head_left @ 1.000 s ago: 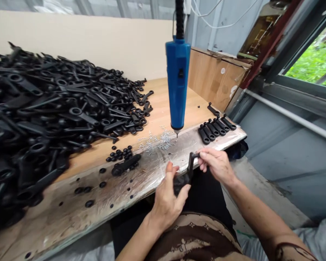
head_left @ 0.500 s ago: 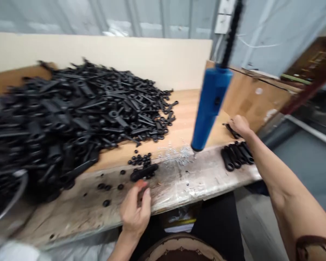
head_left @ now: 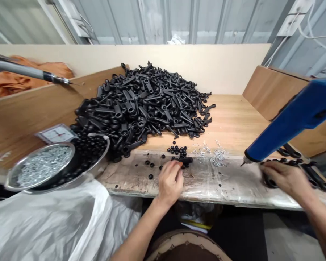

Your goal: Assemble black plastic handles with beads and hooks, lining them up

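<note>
My left hand (head_left: 170,183) rests at the near part of the bench with its fingers curled, beside a black handle-shaped piece (head_left: 187,160). An orange patch shows at its fingertips; what they pinch, if anything, is hidden. Small black round caps (head_left: 179,150) lie just beyond. On the right, my right hand (head_left: 286,179), slightly blurred, has its fingers closed over a black ring-ended handle (head_left: 269,182). More such handles (head_left: 316,177) lie beside and behind it. A blue electric screwdriver (head_left: 285,123) hangs tilted, its bit pointing down just left of the right hand.
A large heap of black handles (head_left: 149,105) covers the bench's back left. Loose silver pins (head_left: 218,157) are scattered mid-bench. At left, a metal bowl of silver pieces (head_left: 46,165) sits over a basin of black caps (head_left: 81,156). A grey driver (head_left: 29,70) juts in above.
The view has swung left, bringing in the bowls and grey driver. My right hand has come from the back right to the handles near the front. The left stays by the black piece.
</note>
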The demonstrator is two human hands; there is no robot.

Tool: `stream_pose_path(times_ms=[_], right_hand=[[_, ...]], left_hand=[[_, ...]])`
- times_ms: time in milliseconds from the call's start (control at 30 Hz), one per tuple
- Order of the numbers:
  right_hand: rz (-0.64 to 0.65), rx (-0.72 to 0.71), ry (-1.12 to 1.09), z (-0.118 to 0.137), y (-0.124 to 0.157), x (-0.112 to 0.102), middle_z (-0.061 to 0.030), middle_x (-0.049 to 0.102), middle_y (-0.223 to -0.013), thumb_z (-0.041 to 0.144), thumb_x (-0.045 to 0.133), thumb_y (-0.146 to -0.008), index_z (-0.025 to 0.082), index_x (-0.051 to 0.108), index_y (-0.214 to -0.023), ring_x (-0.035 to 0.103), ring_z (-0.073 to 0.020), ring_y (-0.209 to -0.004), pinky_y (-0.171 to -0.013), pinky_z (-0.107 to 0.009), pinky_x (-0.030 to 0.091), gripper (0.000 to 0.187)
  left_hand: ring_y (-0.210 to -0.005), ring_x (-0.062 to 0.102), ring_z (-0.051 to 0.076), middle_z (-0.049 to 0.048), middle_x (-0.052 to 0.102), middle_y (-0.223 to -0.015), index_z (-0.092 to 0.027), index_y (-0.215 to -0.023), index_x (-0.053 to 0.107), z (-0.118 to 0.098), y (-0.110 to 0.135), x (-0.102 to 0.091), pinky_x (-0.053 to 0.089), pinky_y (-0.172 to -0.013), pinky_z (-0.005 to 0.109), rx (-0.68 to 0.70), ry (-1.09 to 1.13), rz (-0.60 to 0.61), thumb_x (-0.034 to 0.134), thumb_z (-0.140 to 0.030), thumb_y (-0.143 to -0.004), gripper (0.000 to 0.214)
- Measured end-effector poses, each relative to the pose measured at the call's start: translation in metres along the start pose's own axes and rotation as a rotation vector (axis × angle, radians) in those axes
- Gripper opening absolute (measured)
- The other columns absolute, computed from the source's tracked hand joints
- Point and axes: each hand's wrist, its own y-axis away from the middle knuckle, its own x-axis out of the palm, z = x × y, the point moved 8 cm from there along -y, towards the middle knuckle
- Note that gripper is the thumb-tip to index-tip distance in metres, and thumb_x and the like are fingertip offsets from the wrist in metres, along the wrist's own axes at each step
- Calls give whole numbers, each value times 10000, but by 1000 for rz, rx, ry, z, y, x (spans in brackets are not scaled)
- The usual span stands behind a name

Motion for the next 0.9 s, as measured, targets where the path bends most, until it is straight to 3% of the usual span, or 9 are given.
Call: stream_pose_path(times_ms=[100, 167, 267, 433, 567, 667, 733, 800, 900], right_hand=[[362, -85, -111, 60, 29, 56, -60, 652, -705, 471, 480, -788, 194, 643, -724, 584, -205, -653, -626, -297, 437, 327], [492, -198, -151, 103, 35, 81, -35, 625, -658, 427, 438, -831, 178, 631, -743, 558, -166, -619, -596, -256, 416, 328], [478, -349, -121, 158, 29, 100, -28, 610, -657, 355, 444, -842, 173, 621, -752, 533, -150, -611, -589, -243, 377, 269], [519, -577, -59, 228, 31, 130, -20, 595, -655, 270, 449, -847, 176, 585, -692, 523, -133, -606, -586, -231, 323, 226], [536, -697, -32, 272, 38, 149, -23, 605, -692, 262, 449, -853, 180, 583, -717, 530, -127, -623, -583, -226, 304, 208], [553, -758, -6, 303, 40, 168, -32, 620, -739, 250, 449, -854, 178, 582, -767, 551, -131, -659, -599, -223, 315, 174], [573, -766, 51, 319, 38, 186, -42, 634, -766, 242, 459, -844, 178, 580, -807, 576, -146, -691, -597, -226, 319, 142], [589, -746, 132, 332, 35, 203, -60, 648, -799, 243, 470, -829, 178, 580, -857, 600, -172, -718, -583, -232, 324, 131], [597, -694, 242, 344, 29, 225, -96, 659, -846, 228, 460, -816, 170, 581, -924, 621, -211, -742, -577, -246, 348, 172]], left_hand=[[-997, 495, 245, 100, 591, -1017, -164, -1031, 591, 1, -21, 17, 425, -868, 399, 95, -208, 250, 445, -75, -720, 355], [-939, 500, 255, 108, 590, -954, -158, -1027, 593, 3, -29, 29, 432, -818, 410, 104, -274, 400, 424, -44, -699, 386], [-874, 515, 267, 119, 576, -847, -139, -919, 615, 2, -36, 40, 435, -756, 412, 58, -277, 472, 414, -16, -665, 346], [-804, 548, 227, 111, 574, -852, -130, -814, 600, 7, -44, 41, 447, -689, 346, -51, -187, 409, 413, -15, -645, 277], [-761, 547, 165, 48, 568, -811, -148, -854, 556, 35, -54, -5, 447, -680, 288, -225, 105, 232, 444, -103, -667, 222], [-605, 511, 129, 9, 540, -729, -166, -832, 513, 74, -44, -61, 414, -544, 265, -534, 860, -47, 488, -175, -623, 211], [-586, 497, 117, 4, 530, -708, -173, -804, 511, 87, -31, -89, 382, -519, 249, -628, 1244, -162, 506, -180, -587, 217], [-525, 445, 92, -7, 482, -625, -168, -763, 521, 91, -17, -108, 335, -481, 226, -657, 1447, -188, 515, -182, -581, 183], [-489, 390, 74, -31, 394, -548, -157, -719, 524, 90, 9, -111, 332, -477, 223, -744, 1612, -175, 534, -172, -580, 140]])
